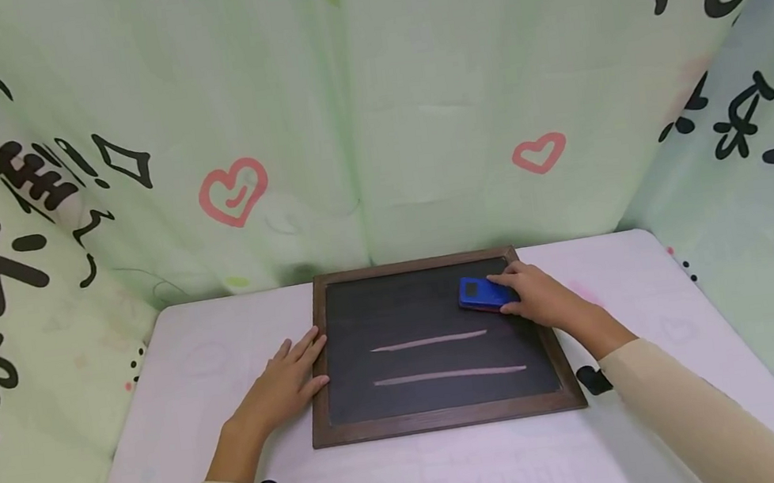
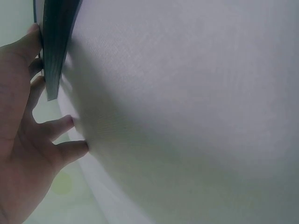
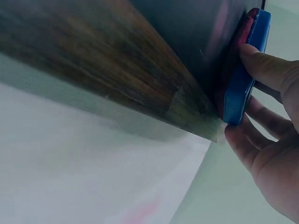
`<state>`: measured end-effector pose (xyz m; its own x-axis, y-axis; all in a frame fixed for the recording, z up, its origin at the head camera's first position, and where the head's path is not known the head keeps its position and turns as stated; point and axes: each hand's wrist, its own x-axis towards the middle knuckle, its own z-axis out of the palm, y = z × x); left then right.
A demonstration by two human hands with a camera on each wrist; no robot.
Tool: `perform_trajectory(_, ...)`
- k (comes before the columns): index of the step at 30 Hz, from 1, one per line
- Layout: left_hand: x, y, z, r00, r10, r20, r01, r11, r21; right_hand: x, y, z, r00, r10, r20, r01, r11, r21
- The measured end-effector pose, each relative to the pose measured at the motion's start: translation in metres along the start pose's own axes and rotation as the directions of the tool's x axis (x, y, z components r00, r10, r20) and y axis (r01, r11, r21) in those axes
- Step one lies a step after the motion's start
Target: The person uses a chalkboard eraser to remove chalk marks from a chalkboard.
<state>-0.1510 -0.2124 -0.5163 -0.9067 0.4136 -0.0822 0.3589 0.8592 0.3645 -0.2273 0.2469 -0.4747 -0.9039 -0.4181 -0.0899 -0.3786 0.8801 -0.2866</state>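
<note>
A blackboard (image 1: 443, 420) in a brown wooden frame lies on the table, with two pale pink chalk lines (image 1: 449, 375) across its dark surface. Near its top right corner my right hand (image 1: 544, 295) grips a blue chalkboard eraser (image 1: 482, 293) between thumb and fingers. The right wrist view shows the eraser (image 3: 247, 70) with its reddish felt side toward the board. My left hand (image 1: 281, 385) rests at the board's left edge, fingers spread, some of them touching the frame. In the left wrist view the left hand's (image 2: 32, 126) fingertips reach the frame's side and the tabletop.
The board lies on a table with a pale pinkish-white cover (image 1: 428, 476). Light green curtains (image 1: 429, 109) with black lettering and red hearts hang behind the table and at both sides. A black strap piece (image 1: 592, 380) shows at the right wrist.
</note>
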Motion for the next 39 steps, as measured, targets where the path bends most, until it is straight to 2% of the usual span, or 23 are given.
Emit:
perform_trajectory(9,0.000,0.000,0.001,1.000,0.014,0.000,-0.014,1.000,-0.007,0.004,-0.005,0.005,0.999,-0.016,-0.030,0.015,1.000,-0.016)
perform_trajectory(19,-0.002,0.002,-0.002,1.000,0.011,0.000,-0.011,1.000,-0.004,0.017,-0.028,0.013,0.999,-0.042,-0.012,0.042,0.999,-0.022)
perform_trajectory(29,0.000,0.002,-0.001,1.000,0.003,-0.005,-0.003,1.000,0.008,0.048,-0.077,0.022,0.994,-0.078,0.070,0.081,0.996,-0.039)
perform_trajectory(39,0.000,0.002,0.000,1.000,0.008,-0.017,-0.008,1.000,0.015,0.081,-0.129,0.033,0.988,-0.114,0.105,0.119,0.992,-0.040)
